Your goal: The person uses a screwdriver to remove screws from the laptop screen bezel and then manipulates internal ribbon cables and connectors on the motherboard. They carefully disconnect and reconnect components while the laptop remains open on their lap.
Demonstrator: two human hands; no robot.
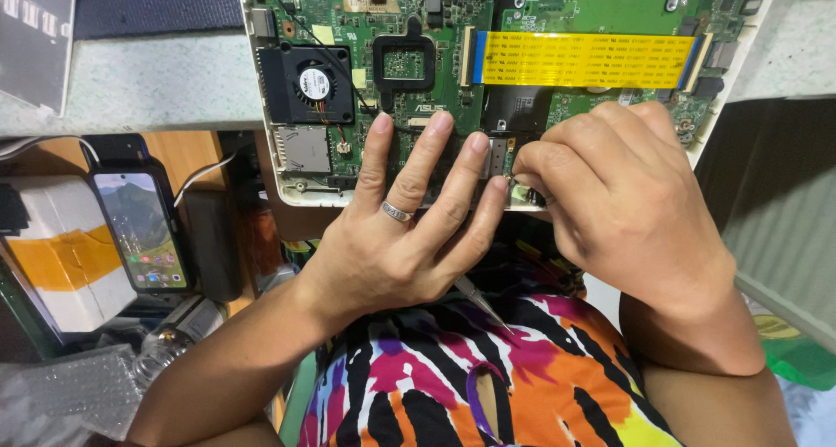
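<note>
Pressing flat with fingers spread, the left hand [409,212] steadied the circuit board [453,72] at the frame's upper centre, while the right hand [610,194] pinched a small metal part [522,193] at its lower edge.

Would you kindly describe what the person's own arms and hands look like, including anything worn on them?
Both forearms are bare, with no sleeves, gloves or watch in view. The left hand wears a silver band ring with a patterned surface on one finger. The right hand shows no ring or other jewellery. The fingernails are short and unpainted.
</note>
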